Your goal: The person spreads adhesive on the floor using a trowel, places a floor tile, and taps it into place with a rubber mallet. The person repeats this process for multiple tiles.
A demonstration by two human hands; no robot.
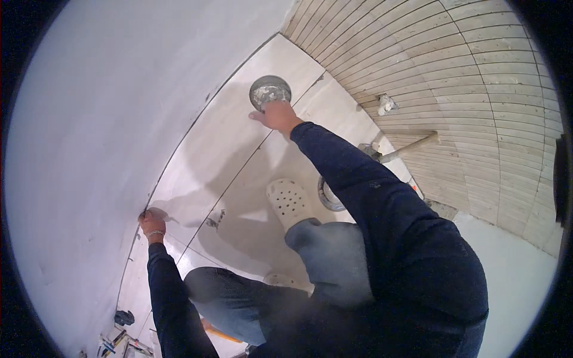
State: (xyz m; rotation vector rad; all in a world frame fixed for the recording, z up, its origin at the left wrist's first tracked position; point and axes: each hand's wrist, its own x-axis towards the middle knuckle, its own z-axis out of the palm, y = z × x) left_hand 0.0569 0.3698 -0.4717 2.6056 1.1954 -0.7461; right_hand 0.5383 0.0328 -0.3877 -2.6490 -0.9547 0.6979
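My left hand (153, 225), with a bracelet at the wrist, is down at the joint between the white wall and the floor tiles. Its fingers are bent together against that line; a small dark spot shows at their tips, too small to name. Stretched far forward, my right hand (278, 116) is at the near rim of a round grey bowl (253, 89). The fingers curl over the rim and their tips are hidden, while the thumb sticks out to the left. Whitish, lumpy material (270, 93) lies in the bowl.
Narrow beige tiles cover the right wall (418, 71), where a pipe-like bar (412, 146) sticks out. A round metal-rimmed thing (329, 196) is partly behind my right arm. My pale clog (291, 201) stands on the tiles. Dark scrap (124, 317) and small tools (122, 345) lie lower left.
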